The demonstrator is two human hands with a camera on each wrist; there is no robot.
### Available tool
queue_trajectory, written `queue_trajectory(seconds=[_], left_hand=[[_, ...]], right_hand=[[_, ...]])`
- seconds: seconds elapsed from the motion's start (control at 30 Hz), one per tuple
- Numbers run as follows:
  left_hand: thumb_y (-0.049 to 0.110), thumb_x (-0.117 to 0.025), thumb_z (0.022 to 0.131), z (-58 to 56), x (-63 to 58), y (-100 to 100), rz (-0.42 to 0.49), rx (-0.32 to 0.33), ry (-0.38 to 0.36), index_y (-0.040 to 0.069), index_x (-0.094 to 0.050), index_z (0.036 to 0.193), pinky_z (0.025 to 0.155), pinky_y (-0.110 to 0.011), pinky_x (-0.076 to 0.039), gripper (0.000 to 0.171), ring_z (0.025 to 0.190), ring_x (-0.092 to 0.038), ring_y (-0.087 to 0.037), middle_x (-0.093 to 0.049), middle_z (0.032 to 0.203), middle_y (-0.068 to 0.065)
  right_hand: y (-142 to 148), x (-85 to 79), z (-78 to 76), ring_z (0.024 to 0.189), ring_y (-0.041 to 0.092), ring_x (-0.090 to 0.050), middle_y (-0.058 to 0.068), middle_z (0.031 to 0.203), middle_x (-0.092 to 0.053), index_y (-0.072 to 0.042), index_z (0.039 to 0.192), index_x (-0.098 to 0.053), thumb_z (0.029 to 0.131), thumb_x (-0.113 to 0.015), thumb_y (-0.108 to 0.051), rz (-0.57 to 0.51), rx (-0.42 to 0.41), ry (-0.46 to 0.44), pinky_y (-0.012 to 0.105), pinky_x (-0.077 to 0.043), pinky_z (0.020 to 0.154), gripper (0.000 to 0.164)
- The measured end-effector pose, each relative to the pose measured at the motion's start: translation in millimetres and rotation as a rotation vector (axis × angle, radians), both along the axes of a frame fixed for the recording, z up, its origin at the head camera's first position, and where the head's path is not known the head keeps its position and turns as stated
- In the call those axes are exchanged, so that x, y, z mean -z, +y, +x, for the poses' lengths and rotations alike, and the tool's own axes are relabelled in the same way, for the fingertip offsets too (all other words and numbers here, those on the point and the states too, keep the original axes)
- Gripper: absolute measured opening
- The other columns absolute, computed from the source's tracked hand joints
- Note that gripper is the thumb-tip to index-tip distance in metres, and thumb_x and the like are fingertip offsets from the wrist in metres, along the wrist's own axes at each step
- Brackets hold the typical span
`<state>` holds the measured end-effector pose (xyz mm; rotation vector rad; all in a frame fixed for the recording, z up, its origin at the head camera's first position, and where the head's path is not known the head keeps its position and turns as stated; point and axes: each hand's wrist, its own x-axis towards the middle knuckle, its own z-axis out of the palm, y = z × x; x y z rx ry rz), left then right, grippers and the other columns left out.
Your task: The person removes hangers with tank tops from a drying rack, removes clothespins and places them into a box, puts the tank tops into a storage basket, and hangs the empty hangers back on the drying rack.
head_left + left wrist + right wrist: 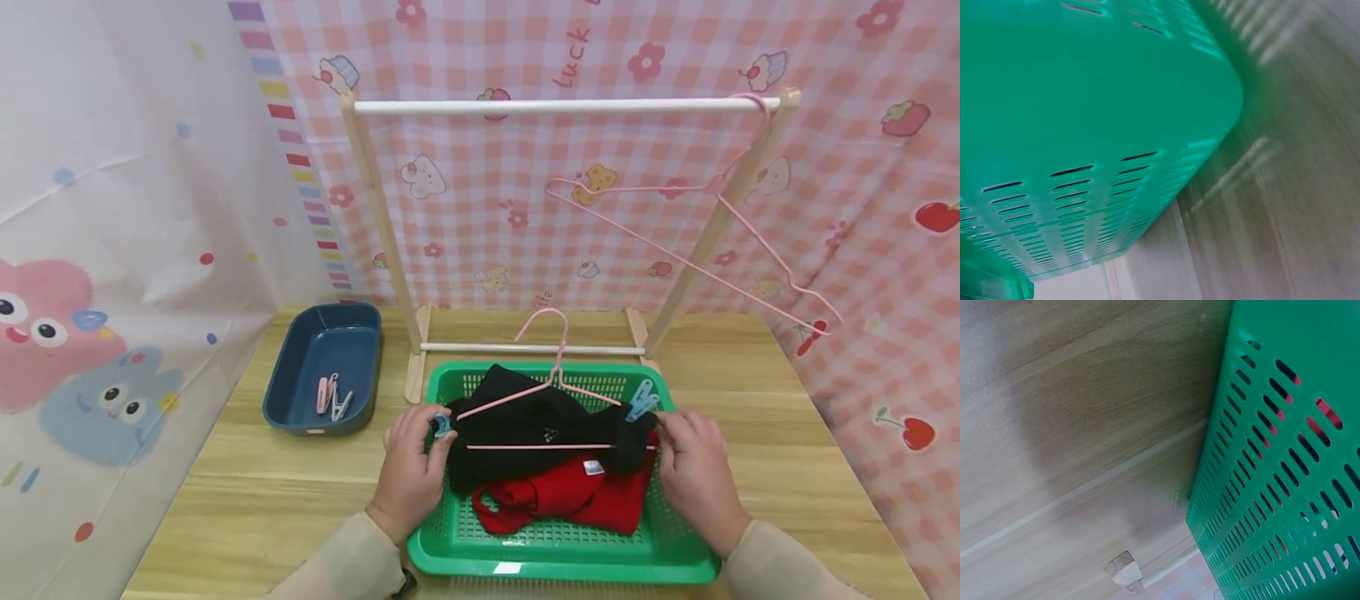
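Pinching a blue clip (442, 426) with the left hand (412, 467) at one end of the pink hanger (540, 447); apparently gripping the black shirt (517, 421) by its edge with the right hand (697, 471), near a second clip (642, 400); probably spread so to keep shirt and hanger together in the green basket (562, 569), beside the red cloth (570, 496); hard to make out right fingertips; hidden from both wrist views.

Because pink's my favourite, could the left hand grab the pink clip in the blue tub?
Probably yes, after letting go. The left hand pinches a light-blue clip, but the blue tub sits nearby with its top open, and nothing seems to block the way to the pink clip.
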<state>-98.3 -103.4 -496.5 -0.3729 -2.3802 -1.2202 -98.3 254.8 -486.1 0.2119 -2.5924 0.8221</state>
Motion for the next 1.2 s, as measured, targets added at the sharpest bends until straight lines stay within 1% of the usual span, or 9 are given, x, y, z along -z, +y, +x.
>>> queue_trajectory(seconds=[0.13,0.23,0.43,0.57,0.77,0.93,1.07,1.2], left_hand=[[0.009,-0.070,0.098,1.1,1.0,0.2,-0.026,-0.003,0.026,0.005,-0.063,0.122,0.095,-0.049,-0.033,0.025,0.116,-0.056,-0.032,-0.068,0.119,-0.012],[0.009,-0.070,0.098,0.8,2.0,1.6,-0.040,-0.005,0.040,0.005,-0.063,0.122,0.095,-0.048,-0.033,0.025,0.115,-0.056,-0.032,-0.069,0.118,-0.012],[0.009,-0.070,0.098,0.3,3.6,3.6,-0.056,-0.015,0.055,0.009,-0.063,0.123,0.093,-0.046,-0.032,0.026,0.113,-0.057,-0.030,-0.070,0.117,-0.010],[0.010,-0.069,0.099,0.9,3.7,2.6,-0.054,-0.016,0.049,0.011,-0.063,0.125,0.095,-0.046,-0.031,0.027,0.114,-0.057,-0.029,-0.070,0.119,-0.009],[0.012,-0.069,0.100,1.5,1.9,0.3,-0.053,-0.017,0.030,0.013,-0.065,0.124,0.097,-0.045,-0.032,0.025,0.115,-0.059,-0.028,-0.071,0.120,-0.008],[0.011,-0.071,0.098,0.0,0.0,0.1,-0.042,-0.016,0.036,0.012,-0.067,0.123,0.097,-0.046,-0.032,0.025,0.113,-0.060,-0.027,-0.071,0.116,-0.008],[0.011,-0.071,0.098,-0.1,-0.3,0.8,-0.027,-0.015,0.038,0.012,-0.068,0.122,0.097,-0.045,-0.032,0.025,0.112,-0.061,-0.027,-0.072,0.115,-0.008],[0.012,-0.071,0.098,0.4,0.2,-0.1,-0.013,-0.026,0.038,0.010,-0.069,0.122,0.098,-0.043,-0.032,0.024,0.113,-0.062,-0.026,-0.073,0.115,-0.008]], right_hand=[[0.2,1.3,0.4,0.101,0.034,-0.049,0.019,0.105,-0.067,-0.001,0.107,-0.072,0.100,-0.056,0.006,-0.001,-0.001,-0.002,0.048,-0.032,0.087,0.019],[1.4,1.7,0.6,0.101,0.035,-0.049,0.020,0.104,-0.067,-0.001,0.106,-0.072,0.099,-0.055,0.007,-0.004,0.001,0.018,0.048,-0.032,0.086,0.020],[3.1,0.6,-0.7,0.102,0.038,-0.050,0.021,0.103,-0.066,0.000,0.107,-0.071,0.099,-0.055,0.007,-0.009,0.004,0.036,0.049,-0.032,0.087,0.019],[1.7,-0.1,-1.9,0.102,0.039,-0.050,0.021,0.103,-0.066,0.001,0.107,-0.071,0.099,-0.055,0.007,-0.008,0.002,0.039,0.051,-0.033,0.088,0.019],[-1.0,0.9,-1.7,0.101,0.037,-0.050,0.020,0.100,-0.065,0.000,0.106,-0.071,0.099,-0.055,0.007,-0.011,-0.001,0.036,0.050,-0.033,0.087,0.019],[-0.3,2.1,-2.3,0.101,0.037,-0.050,0.019,0.101,-0.065,-0.001,0.107,-0.072,0.100,-0.054,0.006,-0.014,-0.004,0.013,0.051,-0.032,0.089,0.021],[0.2,2.2,-2.2,0.100,0.038,-0.050,0.019,0.100,-0.065,-0.001,0.106,-0.072,0.098,-0.054,0.007,-0.012,0.001,0.023,0.051,-0.032,0.088,0.021],[-1.6,1.1,-2.0,0.098,0.037,-0.051,0.018,0.097,-0.065,-0.001,0.105,-0.072,0.096,-0.056,0.009,-0.006,0.004,0.033,0.049,-0.033,0.085,0.021]])
